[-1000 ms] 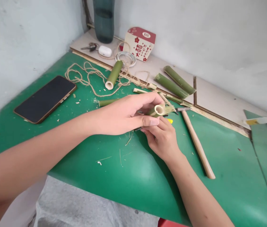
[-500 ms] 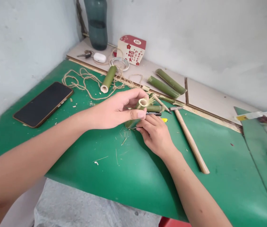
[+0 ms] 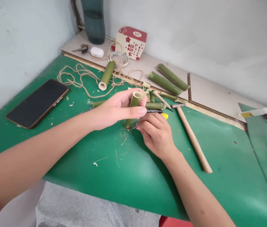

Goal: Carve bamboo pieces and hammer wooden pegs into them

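My left hand (image 3: 124, 108) is wrapped round a short green bamboo tube (image 3: 135, 100), which stands nearly upright, its hollow end up and its lower end on the green mat. Frayed fibres stick out beside its upper end. My right hand (image 3: 155, 132) is closed on a thin metal blade (image 3: 132, 127). The blade's tip meets the foot of the tube; its handle is hidden in my fingers. Fine bamboo shavings (image 3: 124, 139) lie close by. Just beyond my right hand are a black marker (image 3: 154, 111) and a yellow object (image 3: 165, 116), partly covered.
A hammer (image 3: 193, 138) lies to the right. Behind are more bamboo pieces (image 3: 165, 83), another tube (image 3: 107, 75), tangled twine (image 3: 82, 75), a tape roll (image 3: 125, 60) and a red-and-white box (image 3: 131, 44). A phone (image 3: 38, 102) is at left, a bottle (image 3: 93, 22) at the back.
My left hand has brought the top of the bamboo tube left, so it stands more upright. The blade stays at its foot. The whole view has shifted slightly.
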### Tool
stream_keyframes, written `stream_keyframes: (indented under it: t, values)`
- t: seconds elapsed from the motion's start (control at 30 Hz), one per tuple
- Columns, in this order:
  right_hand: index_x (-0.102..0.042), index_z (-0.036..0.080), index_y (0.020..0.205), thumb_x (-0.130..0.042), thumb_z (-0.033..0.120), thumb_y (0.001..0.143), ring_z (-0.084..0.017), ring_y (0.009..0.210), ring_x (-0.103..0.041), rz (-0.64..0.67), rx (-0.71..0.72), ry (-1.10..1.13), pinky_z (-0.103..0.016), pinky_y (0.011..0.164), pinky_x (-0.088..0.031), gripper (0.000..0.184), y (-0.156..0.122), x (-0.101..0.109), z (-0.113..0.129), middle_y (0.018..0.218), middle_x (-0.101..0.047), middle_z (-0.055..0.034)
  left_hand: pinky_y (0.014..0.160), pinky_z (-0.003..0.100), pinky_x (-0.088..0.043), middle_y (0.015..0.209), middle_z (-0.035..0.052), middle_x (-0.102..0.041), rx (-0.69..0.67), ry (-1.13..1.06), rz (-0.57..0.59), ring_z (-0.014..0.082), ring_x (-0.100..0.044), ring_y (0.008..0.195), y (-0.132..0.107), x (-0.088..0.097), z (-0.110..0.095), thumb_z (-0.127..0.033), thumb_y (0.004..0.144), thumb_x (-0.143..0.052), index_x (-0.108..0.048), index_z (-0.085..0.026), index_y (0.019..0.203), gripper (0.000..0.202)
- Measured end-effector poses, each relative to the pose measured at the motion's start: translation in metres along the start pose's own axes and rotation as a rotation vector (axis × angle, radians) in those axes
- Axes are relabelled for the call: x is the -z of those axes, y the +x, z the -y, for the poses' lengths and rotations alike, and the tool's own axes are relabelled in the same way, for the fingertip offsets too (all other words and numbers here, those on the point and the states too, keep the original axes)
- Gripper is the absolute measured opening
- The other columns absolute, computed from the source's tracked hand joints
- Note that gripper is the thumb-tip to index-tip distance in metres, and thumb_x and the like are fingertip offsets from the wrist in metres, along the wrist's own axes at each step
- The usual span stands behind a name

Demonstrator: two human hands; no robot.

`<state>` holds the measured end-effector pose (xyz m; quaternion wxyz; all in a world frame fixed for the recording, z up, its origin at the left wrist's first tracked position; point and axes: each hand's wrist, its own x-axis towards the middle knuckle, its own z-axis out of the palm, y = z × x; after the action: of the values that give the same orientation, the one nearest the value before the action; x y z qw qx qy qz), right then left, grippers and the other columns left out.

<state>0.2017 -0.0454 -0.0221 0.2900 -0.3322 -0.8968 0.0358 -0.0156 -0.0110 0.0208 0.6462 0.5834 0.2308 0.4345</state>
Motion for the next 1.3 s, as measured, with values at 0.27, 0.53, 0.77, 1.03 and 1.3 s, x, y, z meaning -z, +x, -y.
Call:
stream_keyframes:
  t: [0.27, 0.53, 0.77, 1.03, 1.3]
  values:
    - [-0.061, 0.023, 0.092, -0.06, 0.008, 0.095, -0.02, 0.086, -0.055, -0.019, 0.004, -0.061, -0.036, 0.076, -0.043, 0.015, -0.002, -0.001, 0.008, 0.091, -0.069, -0.004, 0.057, 0.028, -0.044, 0.06, -0.0038, -0.044, -0.01, 0.031, -0.17, 0.0106, -0.047, 0.056, -0.004, -0.024, 0.009, -0.056, 0.082, -0.081, -0.054, -0.019, 0.068, 0.048]
    - [-0.06, 0.023, 0.09, -0.057, 0.009, 0.095, -0.023, 0.088, -0.057, -0.004, -0.107, -0.038, -0.037, 0.072, -0.04, 0.015, -0.002, -0.006, 0.013, 0.089, -0.066, -0.0054, 0.056, 0.027, -0.039, 0.061, -0.0038, -0.043, -0.036, 0.071, -0.161, 0.0107, -0.044, 0.057, -0.002, -0.026, 0.012, -0.057, 0.091, -0.071, -0.052, -0.02, 0.073, 0.045]
    - [-0.061, 0.022, 0.086, -0.054, 0.008, 0.094, -0.023, 0.083, -0.051, 0.0, -0.126, -0.084, -0.037, 0.07, -0.038, 0.018, -0.002, -0.007, 0.012, 0.084, -0.062, -0.0059, 0.058, 0.026, -0.035, 0.068, -0.0034, -0.045, -0.06, 0.108, -0.09, 0.0098, -0.04, 0.061, -0.002, -0.028, 0.01, -0.051, 0.091, -0.073, -0.053, -0.018, 0.074, 0.042]
    - [-0.065, 0.02, 0.091, -0.059, 0.008, 0.089, -0.024, 0.088, -0.051, 0.186, -0.152, -0.168, -0.037, 0.072, -0.033, 0.013, 0.0, -0.008, 0.014, 0.092, -0.067, -0.007, 0.06, 0.028, -0.033, 0.068, -0.0038, -0.042, -0.06, 0.133, -0.107, 0.0105, -0.04, 0.062, -0.004, -0.029, 0.015, -0.045, 0.098, -0.066, -0.052, -0.019, 0.076, 0.037]
    - [-0.061, 0.021, 0.085, -0.053, 0.01, 0.098, -0.02, 0.083, -0.046, 0.106, -0.09, -0.115, -0.036, 0.072, -0.03, 0.019, -0.005, 0.001, 0.011, 0.084, -0.062, -0.0033, 0.068, 0.03, -0.04, 0.064, -0.0055, -0.043, -0.035, 0.053, -0.107, 0.0108, -0.04, 0.06, -0.006, -0.023, 0.019, -0.042, 0.1, -0.064, -0.052, -0.02, 0.08, 0.032]
